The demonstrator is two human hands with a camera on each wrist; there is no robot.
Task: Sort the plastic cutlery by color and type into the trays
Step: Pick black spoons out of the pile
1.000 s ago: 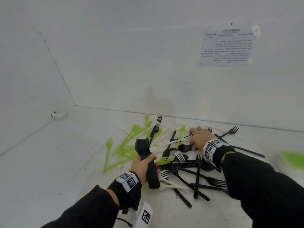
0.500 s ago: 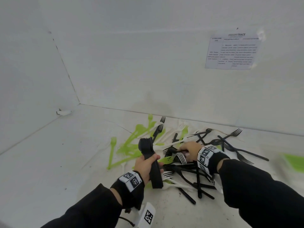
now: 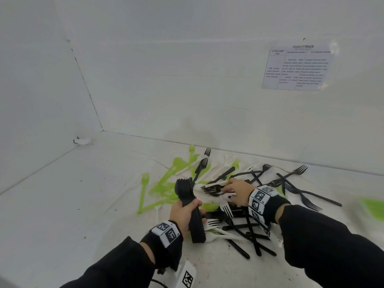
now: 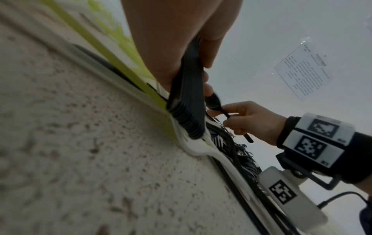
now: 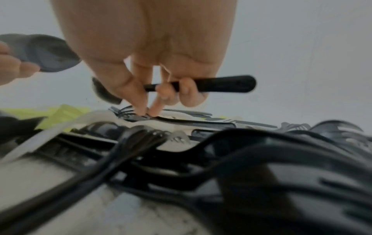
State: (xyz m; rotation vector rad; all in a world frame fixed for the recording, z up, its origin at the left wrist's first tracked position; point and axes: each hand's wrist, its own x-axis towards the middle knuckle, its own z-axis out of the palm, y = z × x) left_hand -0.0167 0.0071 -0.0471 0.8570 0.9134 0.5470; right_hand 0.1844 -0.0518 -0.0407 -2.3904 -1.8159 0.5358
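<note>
I work at a speckled white table [image 3: 62, 204] set in a corner of white walls [image 3: 187, 80]; a sheet [image 3: 297, 68] headed "TRACE" is taped far right, its body unreadable. My left hand [image 3: 184, 213] grips a stack of black sporks [image 3: 190, 206] upright at near centre. My right hand [image 3: 239, 191] curls round one black utensil [image 5: 221, 84] above the mixed pile of cutlery [image 3: 239, 204].

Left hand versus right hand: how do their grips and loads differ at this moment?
The left hand grips a whole stack of black cutlery, held upright off the table; the right hand holds one black utensil under its curled fingers. The left hand is raised beside the mixed pile, while the right hand's fingertips reach down into it. Both carry only black pieces and wear tagged wristbands.
</note>
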